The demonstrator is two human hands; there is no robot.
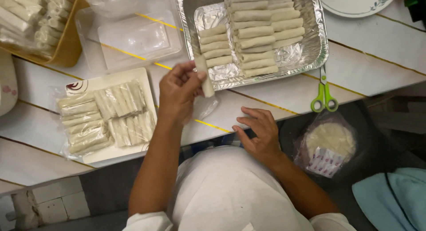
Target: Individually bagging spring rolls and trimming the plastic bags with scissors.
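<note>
My left hand [179,93] is raised over the white table and pinches one pale rolled pastry [205,79] upright between thumb and fingers, just in front of the foil tray [316,40]. The tray holds several rows of the same rolls [255,33] lying side by side. A bit of clear plastic wrap [206,107] lies under the held roll. Resting flat on the table's near edge is my right hand [259,133], fingers spread and holding nothing.
A white rectangular plate [111,80] at the left carries bagged rolls [104,118]. Behind it are clear plastic containers [133,35] and a yellow tub [66,47] of more rolls. Green-handled scissors [324,95] lie right of the tray. A packet of round wrappers [329,142] sits lower right.
</note>
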